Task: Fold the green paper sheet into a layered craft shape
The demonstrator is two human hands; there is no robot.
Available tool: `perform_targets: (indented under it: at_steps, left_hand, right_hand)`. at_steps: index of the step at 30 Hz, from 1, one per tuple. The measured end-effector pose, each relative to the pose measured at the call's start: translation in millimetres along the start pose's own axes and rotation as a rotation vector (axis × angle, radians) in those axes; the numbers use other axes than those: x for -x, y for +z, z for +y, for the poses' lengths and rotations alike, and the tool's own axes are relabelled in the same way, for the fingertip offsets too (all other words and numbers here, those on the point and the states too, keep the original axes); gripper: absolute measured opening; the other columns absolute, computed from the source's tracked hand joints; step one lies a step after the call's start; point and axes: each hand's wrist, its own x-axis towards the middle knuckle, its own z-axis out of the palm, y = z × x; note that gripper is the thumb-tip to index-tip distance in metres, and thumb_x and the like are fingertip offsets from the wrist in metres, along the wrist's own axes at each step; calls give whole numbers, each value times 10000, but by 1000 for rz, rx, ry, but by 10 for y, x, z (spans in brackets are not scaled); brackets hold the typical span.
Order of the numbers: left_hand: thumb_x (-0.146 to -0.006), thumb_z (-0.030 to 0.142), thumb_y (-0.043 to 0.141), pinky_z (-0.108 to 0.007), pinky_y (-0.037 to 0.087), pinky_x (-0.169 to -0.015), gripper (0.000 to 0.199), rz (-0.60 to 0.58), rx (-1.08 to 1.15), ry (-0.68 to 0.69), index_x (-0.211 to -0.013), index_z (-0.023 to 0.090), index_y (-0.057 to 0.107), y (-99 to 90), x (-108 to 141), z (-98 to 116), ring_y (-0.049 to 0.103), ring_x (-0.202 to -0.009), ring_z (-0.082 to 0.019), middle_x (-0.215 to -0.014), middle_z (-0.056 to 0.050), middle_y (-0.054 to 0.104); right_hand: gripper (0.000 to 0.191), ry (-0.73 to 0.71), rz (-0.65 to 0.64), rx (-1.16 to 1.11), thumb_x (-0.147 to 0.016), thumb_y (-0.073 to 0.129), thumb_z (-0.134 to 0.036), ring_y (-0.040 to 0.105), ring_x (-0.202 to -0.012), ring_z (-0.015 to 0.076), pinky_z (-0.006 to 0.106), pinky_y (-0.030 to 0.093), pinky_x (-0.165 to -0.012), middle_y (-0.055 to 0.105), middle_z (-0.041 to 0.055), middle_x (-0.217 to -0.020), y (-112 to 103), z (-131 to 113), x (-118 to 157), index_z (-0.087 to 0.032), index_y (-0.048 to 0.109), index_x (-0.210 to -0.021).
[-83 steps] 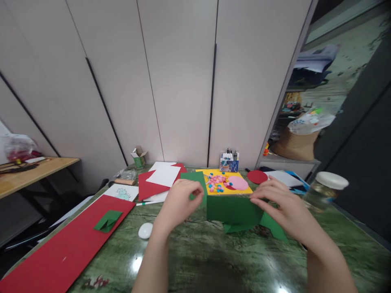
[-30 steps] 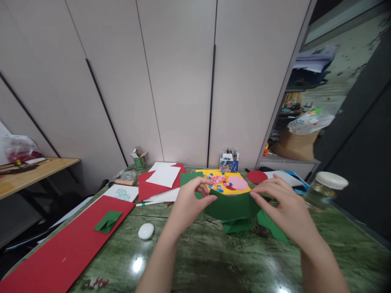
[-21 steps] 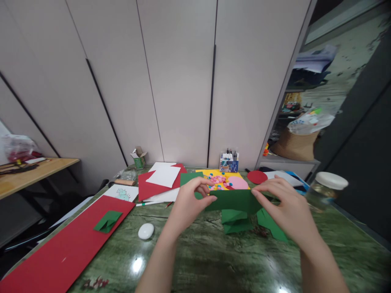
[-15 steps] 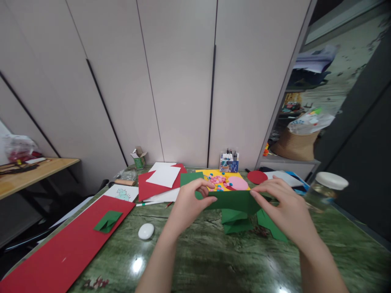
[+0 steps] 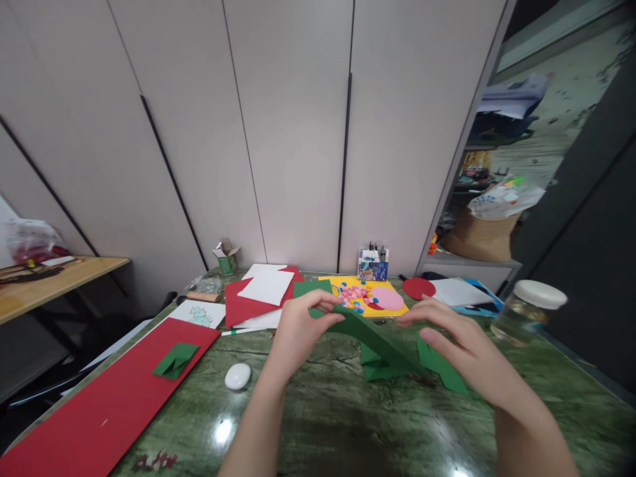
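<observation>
My left hand [image 5: 303,331] pinches one end of a green paper strip [image 5: 370,334] between thumb and fingers. The strip bends down to the right, its far end low near the table. To its right, my right hand [image 5: 460,341] is raised with thumb and fingers apart, holding nothing. Under and behind the strip lies folded green paper [image 5: 382,368], partly hidden. Another green piece [image 5: 440,364] lies beneath my right hand. A yellow sheet [image 5: 330,281] behind the hands bears pink and blue bits and a pink circle [image 5: 387,298].
A long red sheet [image 5: 114,397] with a small folded green piece [image 5: 176,360] is at the left. A white oval object [image 5: 238,376] sits beside my left forearm. A lidded jar [image 5: 527,315] stands at the right. Farther back are white sheets [image 5: 271,285] and a pen box [image 5: 372,265].
My right hand has let go of the green strip and opened. The strip's right end has dropped. My left hand keeps its end in nearly the same place.
</observation>
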Motion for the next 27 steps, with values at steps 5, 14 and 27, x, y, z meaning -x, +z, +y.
perform_targets:
  at_steps: [5, 14, 27]
  left_hand:
    - [-679, 151, 701, -283, 516, -704, 178, -128, 34, 75, -841, 222, 682, 0, 43, 29, 630, -769, -162, -810, -2, 699]
    - [-740, 129, 658, -244, 490, -721, 218, -562, 114, 223, -916, 255, 694, -9, 107, 131, 622, -779, -134, -877, 10, 696]
    - [-719, 47, 658, -243, 504, -728, 295, -459, 198, 233, -957, 219, 669, -29, 98, 96, 589, -786, -117, -912, -13, 619]
  right_hand:
    - [250, 17, -83, -4, -878, 464, -399, 572, -1017, 247, 420, 449, -882, 640, 61, -1063, 36, -48, -21, -260, 639, -991]
    - [550, -99, -403, -213, -855, 493, -470, 423, -1247, 246, 433, 354, -1015, 458, 88, -1370, 319, -83, -108, -266, 393, -1356]
    - [600, -107, -453, -312, -814, 524, -514, 468, -1212, 256, 406, 383, -991, 496, 104, -1341, 508, -101, -151, -224, 435, -1332]
